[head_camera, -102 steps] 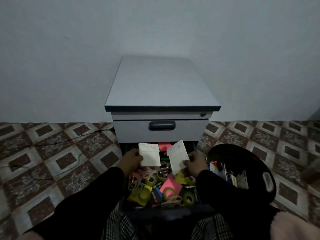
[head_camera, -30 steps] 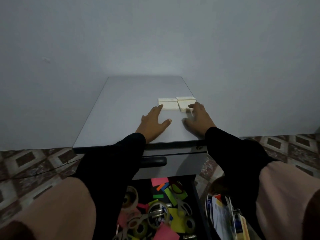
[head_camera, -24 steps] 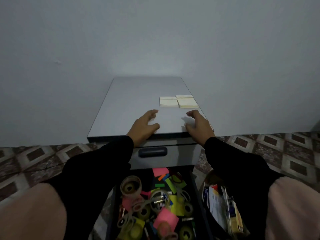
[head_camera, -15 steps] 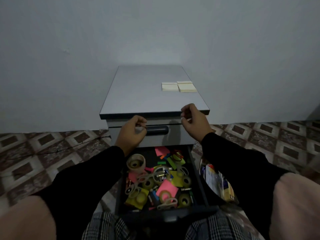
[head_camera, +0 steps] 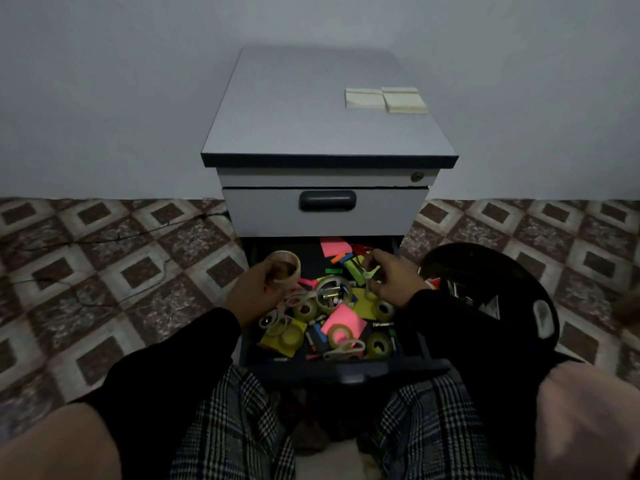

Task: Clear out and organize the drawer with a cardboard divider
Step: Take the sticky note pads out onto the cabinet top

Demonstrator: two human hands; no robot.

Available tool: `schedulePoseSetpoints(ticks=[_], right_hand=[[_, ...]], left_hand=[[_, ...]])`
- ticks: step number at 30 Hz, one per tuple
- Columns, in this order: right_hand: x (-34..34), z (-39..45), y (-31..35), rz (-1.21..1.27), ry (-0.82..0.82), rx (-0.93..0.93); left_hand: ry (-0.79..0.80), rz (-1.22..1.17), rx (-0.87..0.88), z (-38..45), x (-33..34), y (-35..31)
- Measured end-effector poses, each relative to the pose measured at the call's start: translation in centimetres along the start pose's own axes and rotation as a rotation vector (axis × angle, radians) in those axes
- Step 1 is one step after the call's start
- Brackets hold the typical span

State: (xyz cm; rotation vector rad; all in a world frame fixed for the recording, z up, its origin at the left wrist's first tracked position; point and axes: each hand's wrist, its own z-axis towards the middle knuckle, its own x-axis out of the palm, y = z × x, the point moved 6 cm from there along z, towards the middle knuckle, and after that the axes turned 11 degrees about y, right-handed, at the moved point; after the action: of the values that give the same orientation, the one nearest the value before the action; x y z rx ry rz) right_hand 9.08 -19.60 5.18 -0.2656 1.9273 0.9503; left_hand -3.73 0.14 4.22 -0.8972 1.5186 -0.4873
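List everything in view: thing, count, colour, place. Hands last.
cabinet: one, grey, against the wall
note pads: two, pale yellow, side by side on the cabinet top, right rear
upper drawer: one, grey with dark handle, closed
open drawer: one, dark, pulled out at the bottom
sticky notes: several, pink, yellow, green, in the open drawer
tape rolls: several, clear and yellowish, in the open drawer
brown tape roll: one, at the drawer's left rear
black bag: one, on the floor right of the drawer
left hand: grips the brown tape roll
right hand: curled over the drawer's right side; what it holds is unclear

Grey cabinet (head_camera: 304, 126), brown diamond-tiled floor (head_camera: 121, 271), pink and yellow notes (head_camera: 343, 320)
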Motion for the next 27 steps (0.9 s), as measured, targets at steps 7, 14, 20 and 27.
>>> schedulePoseSetpoints(ticks=[7, 14, 20, 27], right_hand=[[5.2, 2.3, -3.7, 0.050, 0.138, 0.098], [8.7, 3.9, -8.0, -0.034, 0.255, 0.243], [10.2, 5.5, -9.9, -0.272, 0.320, 0.279], [11.4, 5.8, -9.8, -0.472, 0.349, 0.298]], left_hand=[[0.036, 0.093, -0.070, 2.4, 2.7, 4.4], [0.242, 0.315, -0.089, 4.3, 5.4, 6.9], [0.500, 1.179, -0.120, 4.4, 7.3, 7.5], [0.572, 1.302, -0.164, 4.4, 8.1, 9.4]])
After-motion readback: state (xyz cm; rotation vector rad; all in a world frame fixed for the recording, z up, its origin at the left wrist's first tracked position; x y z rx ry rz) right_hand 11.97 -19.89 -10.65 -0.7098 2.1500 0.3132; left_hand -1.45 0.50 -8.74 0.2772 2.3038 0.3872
